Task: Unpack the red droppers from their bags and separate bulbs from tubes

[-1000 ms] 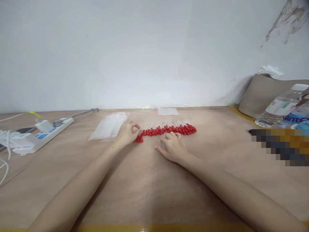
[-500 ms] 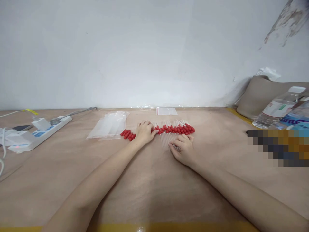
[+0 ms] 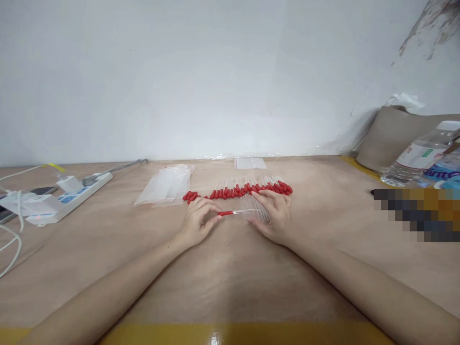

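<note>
One dropper [image 3: 235,212] with a red bulb and a clear tube is held level just above the table [image 3: 230,282], near the middle of it, between both hands. The left hand [image 3: 196,225] pinches the red bulb end, thumb and forefinger closed on it, other fingers curled. The right hand [image 3: 275,215] has its fingertips on the clear tube end, fingers half bent and close together — the exact grip on the tip is hard to make out because the tube is transparent.

Just behind the hands, toward the far edge, a row of droppers [image 3: 247,190] lies side by side, red bulbs facing the near edge, clear tubes pointing to the wall. The left end of the row is loose, with a few bulbs askew.

Left of the row lies a stack of clear plastic bags [image 3: 165,184], flat. At the far edge, behind the row, a small zip bag [image 3: 249,163] with a red strip.

Far left corner — a white power strip [image 3: 64,199] with plugs and white cables [image 3: 10,239]. Right edge: a water bottle [image 3: 419,158] on its side and a beige bag [image 3: 391,136] against the wall [image 3: 201,76]. A yellow tape strip [image 3: 230,335] runs along the near edge.
</note>
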Demonstrator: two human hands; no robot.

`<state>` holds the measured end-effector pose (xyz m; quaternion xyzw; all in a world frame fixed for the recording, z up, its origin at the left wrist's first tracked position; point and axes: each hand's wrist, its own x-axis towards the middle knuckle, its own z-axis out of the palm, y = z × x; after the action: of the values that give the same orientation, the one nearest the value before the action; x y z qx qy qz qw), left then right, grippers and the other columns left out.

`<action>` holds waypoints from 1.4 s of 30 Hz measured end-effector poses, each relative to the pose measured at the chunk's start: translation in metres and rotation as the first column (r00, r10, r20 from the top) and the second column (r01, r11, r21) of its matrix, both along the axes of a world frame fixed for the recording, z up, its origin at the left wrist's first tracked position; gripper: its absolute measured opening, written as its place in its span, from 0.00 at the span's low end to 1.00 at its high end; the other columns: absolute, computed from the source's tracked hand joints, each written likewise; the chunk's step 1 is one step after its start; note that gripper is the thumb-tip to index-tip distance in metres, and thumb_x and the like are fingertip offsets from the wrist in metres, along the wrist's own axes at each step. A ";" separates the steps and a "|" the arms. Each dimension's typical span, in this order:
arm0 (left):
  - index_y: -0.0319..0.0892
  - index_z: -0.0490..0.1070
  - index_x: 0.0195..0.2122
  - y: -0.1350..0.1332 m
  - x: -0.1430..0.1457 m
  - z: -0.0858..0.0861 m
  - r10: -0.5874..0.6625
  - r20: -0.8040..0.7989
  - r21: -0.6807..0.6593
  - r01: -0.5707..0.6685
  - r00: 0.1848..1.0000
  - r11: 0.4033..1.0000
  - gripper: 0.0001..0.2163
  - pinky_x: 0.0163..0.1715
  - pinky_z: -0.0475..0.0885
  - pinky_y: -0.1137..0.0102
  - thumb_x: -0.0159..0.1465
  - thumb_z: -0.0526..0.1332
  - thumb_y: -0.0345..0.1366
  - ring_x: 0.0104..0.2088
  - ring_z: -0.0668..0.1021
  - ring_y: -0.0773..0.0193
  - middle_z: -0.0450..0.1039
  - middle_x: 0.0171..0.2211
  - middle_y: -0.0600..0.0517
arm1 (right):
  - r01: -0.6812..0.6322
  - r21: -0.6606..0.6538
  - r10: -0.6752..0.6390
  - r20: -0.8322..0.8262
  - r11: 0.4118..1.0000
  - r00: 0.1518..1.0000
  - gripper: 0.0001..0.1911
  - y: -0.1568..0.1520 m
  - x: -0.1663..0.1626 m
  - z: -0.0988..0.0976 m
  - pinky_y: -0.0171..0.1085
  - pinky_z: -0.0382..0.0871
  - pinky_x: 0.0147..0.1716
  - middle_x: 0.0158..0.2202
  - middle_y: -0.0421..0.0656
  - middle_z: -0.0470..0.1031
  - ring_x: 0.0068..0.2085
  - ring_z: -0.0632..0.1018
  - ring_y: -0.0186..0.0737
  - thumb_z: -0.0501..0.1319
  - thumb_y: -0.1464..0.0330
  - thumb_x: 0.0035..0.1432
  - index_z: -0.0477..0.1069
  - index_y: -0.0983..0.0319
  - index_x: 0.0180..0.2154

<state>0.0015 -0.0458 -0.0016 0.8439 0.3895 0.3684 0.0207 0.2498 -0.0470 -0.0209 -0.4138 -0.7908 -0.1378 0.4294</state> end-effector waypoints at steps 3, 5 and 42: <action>0.43 0.69 0.33 -0.004 -0.003 -0.005 -0.019 -0.007 -0.036 0.019 1.000 0.999 0.07 0.44 0.62 0.63 0.59 0.58 0.40 0.40 0.71 0.62 0.71 0.36 0.50 | -0.082 -0.044 0.087 0.119 0.996 0.989 0.23 -0.004 -0.002 0.002 0.47 0.47 0.49 0.46 0.46 0.69 0.48 0.66 0.44 0.57 0.57 0.52 0.65 0.57 0.49; 0.44 0.70 0.33 -0.002 -0.002 -0.007 -0.041 -0.015 -0.048 0.040 0.999 0.998 0.07 0.44 0.62 0.63 0.59 0.58 0.40 0.40 0.71 0.61 0.72 0.36 0.50 | -0.105 -0.070 0.115 0.164 0.992 0.980 0.18 -0.005 -0.004 0.003 0.47 0.45 0.50 0.42 0.43 0.72 0.46 0.67 0.42 0.57 0.59 0.54 0.68 0.56 0.46; 0.41 0.62 0.22 -0.019 0.009 0.001 -0.171 -0.302 -0.134 0.136 0.938 0.982 0.17 0.44 0.56 0.63 0.65 0.44 0.37 0.29 0.67 0.65 0.66 0.21 0.53 | -0.296 0.074 0.254 0.345 0.952 0.904 0.11 -0.016 -0.001 0.000 0.42 0.44 0.46 0.23 0.33 0.70 0.31 0.68 0.29 0.51 0.71 0.60 0.70 0.54 0.36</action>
<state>0.0105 -0.0647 -0.0006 0.9169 0.3406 0.2052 0.0343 0.2484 -0.0626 -0.0207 -0.2411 -0.8919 -0.1924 0.3306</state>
